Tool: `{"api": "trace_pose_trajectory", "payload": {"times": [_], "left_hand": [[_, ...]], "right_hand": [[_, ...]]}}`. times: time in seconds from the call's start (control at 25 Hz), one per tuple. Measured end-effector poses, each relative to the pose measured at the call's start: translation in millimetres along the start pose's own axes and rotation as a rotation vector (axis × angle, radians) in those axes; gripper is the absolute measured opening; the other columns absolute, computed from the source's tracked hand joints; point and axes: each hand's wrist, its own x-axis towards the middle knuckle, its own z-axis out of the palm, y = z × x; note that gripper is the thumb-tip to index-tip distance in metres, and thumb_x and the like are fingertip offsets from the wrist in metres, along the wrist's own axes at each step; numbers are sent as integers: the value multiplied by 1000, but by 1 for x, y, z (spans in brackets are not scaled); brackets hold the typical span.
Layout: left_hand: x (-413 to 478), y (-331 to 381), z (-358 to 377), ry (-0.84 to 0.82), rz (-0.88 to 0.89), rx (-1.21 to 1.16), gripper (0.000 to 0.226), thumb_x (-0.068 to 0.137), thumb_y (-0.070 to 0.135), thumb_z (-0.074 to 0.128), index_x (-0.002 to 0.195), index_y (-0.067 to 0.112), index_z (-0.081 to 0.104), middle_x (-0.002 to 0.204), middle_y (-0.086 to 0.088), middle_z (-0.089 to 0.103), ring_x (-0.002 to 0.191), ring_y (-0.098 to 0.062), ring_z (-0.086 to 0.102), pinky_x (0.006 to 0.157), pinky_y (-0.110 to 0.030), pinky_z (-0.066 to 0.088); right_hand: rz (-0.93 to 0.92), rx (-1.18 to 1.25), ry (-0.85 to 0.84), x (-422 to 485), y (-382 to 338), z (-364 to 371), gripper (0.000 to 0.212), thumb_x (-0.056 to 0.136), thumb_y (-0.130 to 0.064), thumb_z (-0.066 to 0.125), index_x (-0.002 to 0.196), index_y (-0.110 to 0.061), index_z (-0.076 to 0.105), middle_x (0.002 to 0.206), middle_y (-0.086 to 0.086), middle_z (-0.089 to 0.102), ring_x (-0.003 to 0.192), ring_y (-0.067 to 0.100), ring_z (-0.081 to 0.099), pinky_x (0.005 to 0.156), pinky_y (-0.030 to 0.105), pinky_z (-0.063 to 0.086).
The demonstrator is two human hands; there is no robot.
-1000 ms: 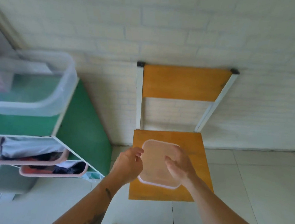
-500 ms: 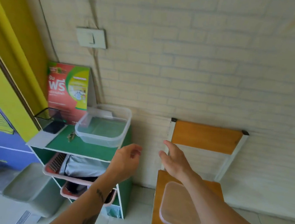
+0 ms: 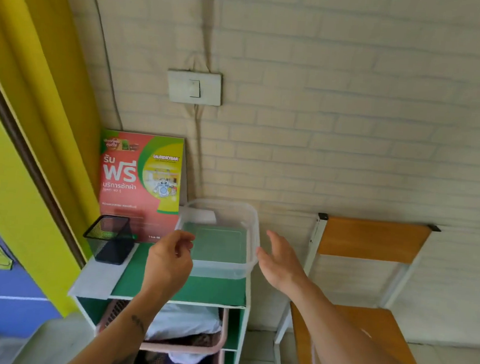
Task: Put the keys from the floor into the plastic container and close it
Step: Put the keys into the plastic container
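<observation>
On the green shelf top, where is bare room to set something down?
Free: the green strip between the clear plastic container and the front edge, and the white sheet before the black mesh holder. The back is crowded by the red poster.

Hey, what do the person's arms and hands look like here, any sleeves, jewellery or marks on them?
Both forearms are bare, with no sleeves in view. The left hand and right hand show no gloves, rings or watch that I can see. The left forearm carries dark tattoo marks, one small, another lower near the frame's edge.
</observation>
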Motion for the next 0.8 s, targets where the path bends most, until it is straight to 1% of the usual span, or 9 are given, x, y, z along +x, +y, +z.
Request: {"api": "trace_pose_trajectory", "payload": {"times": [0.08, 0.24, 0.28, 0.36, 0.44, 0.48, 0.6, 0.68, 0.8], "left_hand": [[16, -21, -9, 6, 23, 43, 33, 82, -4, 49, 97, 17, 69, 87, 0, 71, 81, -20, 65, 80, -33, 53], [38, -65, -15, -8, 43, 158, 34, 76, -4, 51, 102, 16, 64, 97, -4, 64, 85, -26, 60, 78, -38, 51], [40, -74, -14, -27, 24, 184, 36, 75, -3, 51, 105, 15, 61, 100, -5, 61, 88, -27, 59, 79, -40, 52], [44, -92, -11, -80, 3, 254, 42, 76, -2, 51, 113, 13, 59, 107, -6, 60, 94, -29, 58, 82, -42, 52], [45, -107, -7, -156, 41, 319, 47, 75, 0, 51, 119, 12, 58, 111, -8, 60, 96, -31, 56, 84, -45, 52], [46, -113, -4, -201, 63, 359, 49, 74, 1, 52, 122, 12, 58, 113, -9, 60, 96, -31, 55, 86, -47, 51], [48, -126, 2, -308, 68, 506, 52, 76, 8, 56, 128, 15, 54, 122, -4, 56, 106, -27, 49, 96, -42, 46], [48, -131, 4, -299, 84, 542, 49, 77, 7, 57, 126, 14, 57, 123, -4, 55, 110, -26, 46, 99, -40, 45], [48, -143, 4, -231, 130, 549, 46, 74, -1, 57, 118, 9, 64, 120, -10, 57, 108, -32, 47, 97, -45, 47]], "right_hand": [[21, -12, 13, 2, -11, 13, 50, 102, -26, 42, 150, -16, 30, 154, 6, 34, 140, 23, 33, 104, 27, 26], [50, -123, 54, 20, -18, 40, 51, 100, -26, 42, 147, -16, 27, 148, 5, 34, 135, 24, 37, 109, 38, 34], [60, -167, 60, 25, -19, 46, 51, 100, -26, 42, 147, -15, 25, 149, 6, 32, 137, 25, 35, 110, 39, 34], [78, -243, 61, 36, -22, 57, 57, 101, -27, 40, 152, -15, 16, 161, 5, 15, 148, 26, 18, 116, 41, 25], [87, -295, 75, 46, -23, 64, 61, 102, -28, 37, 155, -16, 8, 165, 5, -2, 151, 23, 1, 118, 40, 16], [86, -316, 83, 51, -23, 68, 62, 103, -29, 37, 155, -15, 7, 165, 5, -4, 152, 22, -2, 118, 39, 16], [91, -367, 100, 59, -17, 79, 60, 103, -28, 37, 154, -14, 10, 165, 6, -4, 152, 23, -2, 118, 39, 17], [91, -396, 126, 60, -13, 85, 60, 103, -28, 38, 154, -13, 12, 165, 6, -4, 152, 24, -1, 119, 39, 17], [84, -437, 155, 61, -11, 90, 59, 102, -27, 39, 154, -13, 14, 165, 7, -4, 151, 26, 3, 119, 39, 18]]}}
